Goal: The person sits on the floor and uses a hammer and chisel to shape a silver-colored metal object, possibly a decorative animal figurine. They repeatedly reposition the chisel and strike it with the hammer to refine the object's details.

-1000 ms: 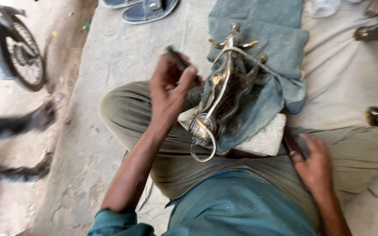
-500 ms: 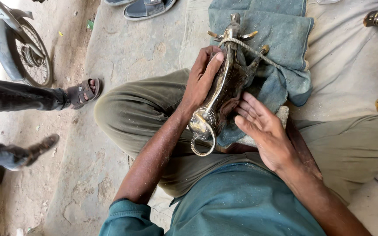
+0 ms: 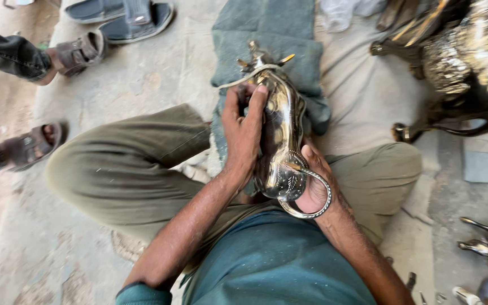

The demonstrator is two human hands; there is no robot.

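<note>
Metal figurine (image 3: 282, 141) (on green cloth (image 3: 266, 34)) gripped by left hand (image 3: 244, 133); right hand (image 3: 317, 189) seemingly cups it.

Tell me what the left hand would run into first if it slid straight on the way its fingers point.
The left hand points up along the metal figure. It would likely first meet the cord looped near the horned head, then the blue-green cloth; depth is unclear.

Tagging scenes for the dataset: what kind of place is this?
Probably an informal floor-level metalcraft workshop. Both hands, left hand and right hand, grip a shiny engraved animal-shaped metal figurine on a grey-green cloth; similar polished metal figures stand on the bare concrete floor.
</note>
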